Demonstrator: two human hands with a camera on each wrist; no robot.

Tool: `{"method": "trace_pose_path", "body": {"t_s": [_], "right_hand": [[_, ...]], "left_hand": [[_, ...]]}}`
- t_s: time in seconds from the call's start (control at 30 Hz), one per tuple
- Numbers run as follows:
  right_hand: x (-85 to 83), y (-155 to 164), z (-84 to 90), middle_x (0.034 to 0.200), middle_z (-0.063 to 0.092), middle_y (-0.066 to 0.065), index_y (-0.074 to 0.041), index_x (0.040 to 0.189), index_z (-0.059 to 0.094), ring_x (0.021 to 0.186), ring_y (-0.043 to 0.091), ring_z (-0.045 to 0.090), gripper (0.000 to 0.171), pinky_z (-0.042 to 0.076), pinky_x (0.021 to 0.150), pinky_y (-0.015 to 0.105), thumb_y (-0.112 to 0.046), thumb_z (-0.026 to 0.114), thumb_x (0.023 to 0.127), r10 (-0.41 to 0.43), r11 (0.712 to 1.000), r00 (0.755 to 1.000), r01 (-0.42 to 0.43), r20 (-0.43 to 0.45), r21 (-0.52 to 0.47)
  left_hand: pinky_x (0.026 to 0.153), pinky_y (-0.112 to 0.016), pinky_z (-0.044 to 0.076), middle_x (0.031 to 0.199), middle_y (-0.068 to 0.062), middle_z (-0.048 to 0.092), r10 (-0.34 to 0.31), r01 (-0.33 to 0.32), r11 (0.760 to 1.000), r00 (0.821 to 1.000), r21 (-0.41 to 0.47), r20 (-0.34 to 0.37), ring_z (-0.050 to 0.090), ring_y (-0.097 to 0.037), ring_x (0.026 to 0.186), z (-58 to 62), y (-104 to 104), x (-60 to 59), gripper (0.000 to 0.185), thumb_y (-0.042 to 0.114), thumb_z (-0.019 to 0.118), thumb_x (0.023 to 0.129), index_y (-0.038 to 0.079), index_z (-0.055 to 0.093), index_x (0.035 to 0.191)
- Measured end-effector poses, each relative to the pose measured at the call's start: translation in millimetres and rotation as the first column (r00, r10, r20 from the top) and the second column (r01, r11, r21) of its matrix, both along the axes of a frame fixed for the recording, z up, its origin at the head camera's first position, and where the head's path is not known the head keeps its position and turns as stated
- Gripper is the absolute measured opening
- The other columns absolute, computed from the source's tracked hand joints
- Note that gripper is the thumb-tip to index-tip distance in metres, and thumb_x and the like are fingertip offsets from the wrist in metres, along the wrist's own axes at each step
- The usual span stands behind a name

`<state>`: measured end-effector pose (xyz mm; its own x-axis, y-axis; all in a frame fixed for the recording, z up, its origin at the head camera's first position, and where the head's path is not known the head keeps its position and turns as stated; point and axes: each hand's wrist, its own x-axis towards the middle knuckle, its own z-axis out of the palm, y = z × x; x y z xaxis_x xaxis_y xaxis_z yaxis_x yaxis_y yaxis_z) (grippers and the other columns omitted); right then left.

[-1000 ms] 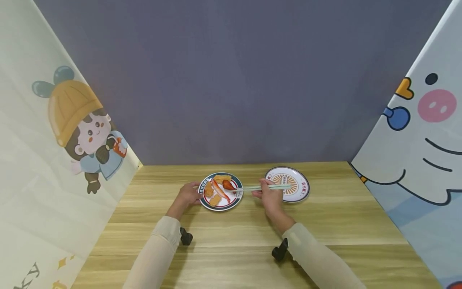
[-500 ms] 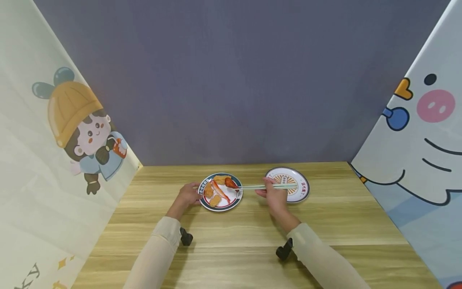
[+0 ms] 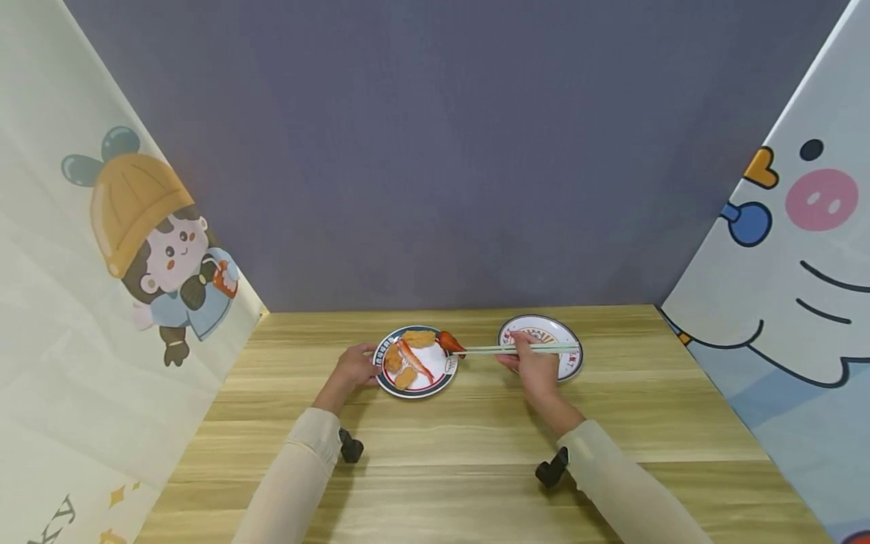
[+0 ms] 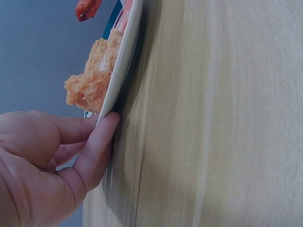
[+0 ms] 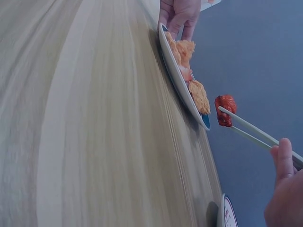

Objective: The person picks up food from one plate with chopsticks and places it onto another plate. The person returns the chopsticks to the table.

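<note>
My left hand (image 3: 356,365) pinches the left rim of a dark-rimmed plate (image 3: 433,357), its thumb and fingers on either side of the edge in the left wrist view. Several golden fried chicken pieces (image 3: 419,338) and a red-and-white shrimp-like strip (image 3: 415,360) lie on that plate. With my right hand (image 3: 537,368) I hold a pair of pale green chopsticks (image 3: 485,350). Their tips grip a glossy red-brown chicken drumstick (image 5: 226,109). It hangs clear above the table near the plate's right edge in the right wrist view.
A second white plate (image 3: 572,366) with a sunburst print stands at the right, partly hidden by my right hand and the chopsticks. A grey wall (image 3: 448,166) rises behind the wooden table (image 3: 435,453). Printed panels stand at both sides.
My right hand has moved right, and the drumstick in the chopsticks has shifted from over the plate's middle to its right rim. The left hand and both plates have stayed put.
</note>
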<state>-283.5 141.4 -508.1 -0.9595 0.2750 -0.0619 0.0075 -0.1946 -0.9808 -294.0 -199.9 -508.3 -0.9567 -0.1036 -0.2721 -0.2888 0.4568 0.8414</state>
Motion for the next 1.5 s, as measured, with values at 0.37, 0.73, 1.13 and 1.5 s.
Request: {"method": "trace_pose_path", "body": {"t_s": [0.37, 0.73, 1.13, 1.5], "right_hand": [[-3.7, 27, 5.2, 0.087, 0.073, -0.003, 0.013, 0.123, 0.062, 0.058, 0.010, 0.073, 0.038, 0.066, 0.063, 0.027, -0.018, 0.057, 0.103, -0.020, 0.999, 0.998, 0.022, -0.057, 0.043], [-3.6, 54, 0.3, 0.079, 0.071, -0.007, 0.009, 0.124, 0.063, 0.059, 0.011, 0.073, 0.037, 0.066, 0.067, 0.029, -0.021, 0.056, 0.103, -0.079, 0.994, 0.997, 0.080, -0.023, 0.078], [-2.9, 78, 0.2, 0.084, 0.068, -0.012, 0.013, 0.126, 0.060, 0.060, 0.011, 0.074, 0.037, 0.065, 0.065, 0.023, -0.017, 0.055, 0.104, -0.135, 0.987, 0.989, 0.139, -0.057, 0.077], [-2.1, 89, -0.7, 0.078, 0.070, -0.013, 0.015, 0.126, 0.059, 0.057, 0.007, 0.071, 0.039, 0.065, 0.062, 0.021, -0.016, 0.055, 0.104, -0.170, 0.984, 0.983, 0.173, -0.073, 0.041]], "left_hand": [[0.066, -0.030, 0.067, 0.122, -0.030, 0.063, 0.000, 0.000, 0.999, 1.000, 0.034, 0.011, 0.067, -0.017, 0.076, -0.9, 0, -1.5, 0.058, -0.011, 0.065, 0.087, -0.002, 0.053, 0.143], [0.066, -0.028, 0.067, 0.122, -0.028, 0.062, 0.000, -0.002, 0.999, 1.000, 0.050, 0.031, 0.067, -0.015, 0.074, -1.1, 2, -1.9, 0.058, -0.011, 0.063, 0.089, -0.001, 0.051, 0.145], [0.067, -0.029, 0.067, 0.124, -0.027, 0.062, 0.007, -0.010, 0.998, 0.999, 0.064, 0.042, 0.067, -0.016, 0.075, -1.8, 1, -3.8, 0.060, -0.011, 0.063, 0.090, 0.001, 0.049, 0.147], [0.066, -0.028, 0.067, 0.122, -0.026, 0.062, 0.006, -0.009, 0.997, 0.999, 0.073, 0.032, 0.067, -0.016, 0.075, -4.5, 0, -5.6, 0.058, -0.010, 0.063, 0.090, 0.001, 0.051, 0.145]]}}
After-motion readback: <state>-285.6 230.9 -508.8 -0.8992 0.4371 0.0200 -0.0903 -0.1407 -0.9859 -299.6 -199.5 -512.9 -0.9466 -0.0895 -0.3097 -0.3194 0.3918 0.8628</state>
